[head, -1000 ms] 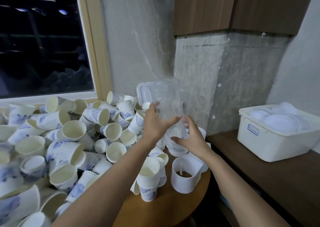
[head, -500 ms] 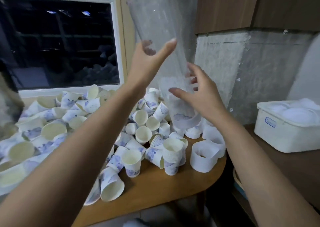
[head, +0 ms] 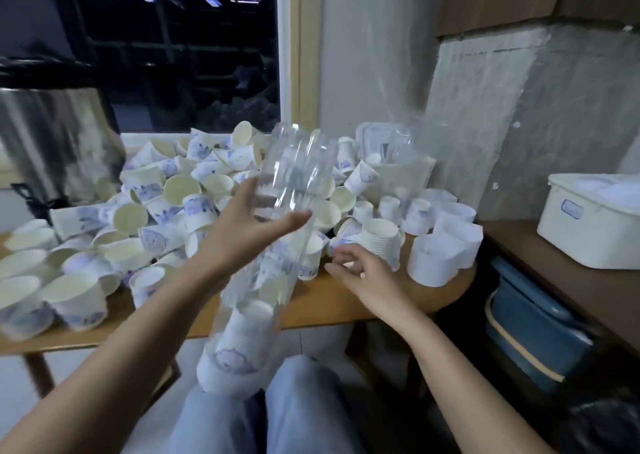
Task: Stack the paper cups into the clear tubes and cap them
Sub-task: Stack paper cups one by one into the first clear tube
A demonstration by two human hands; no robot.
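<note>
A long clear tube (head: pixel 277 245) leans from my lap up toward the window, with a few white and blue paper cups (head: pixel 239 346) nested at its bottom end. My left hand (head: pixel 249 225) wraps around the tube's upper half and holds it. My right hand (head: pixel 360 273) hovers just right of the tube with loosely spread fingers, holding nothing, close to a stack of nested cups (head: pixel 382 242) on the table. A big heap of loose paper cups (head: pixel 166 207) covers the wooden table (head: pixel 332 301).
More clear tubes (head: pixel 391 152) stand by the wall behind the heap. White paper sleeves (head: pixel 433 263) sit at the table's right end. A white bin of lids (head: pixel 588 221) rests on the right-hand shelf, a blue box (head: pixel 533 322) below it. A metal urn (head: pixel 52 141) stands at the left.
The tube came down from overhead and now leans across my lap. My right hand let go of it and dropped toward the table. The view tilted downward.
</note>
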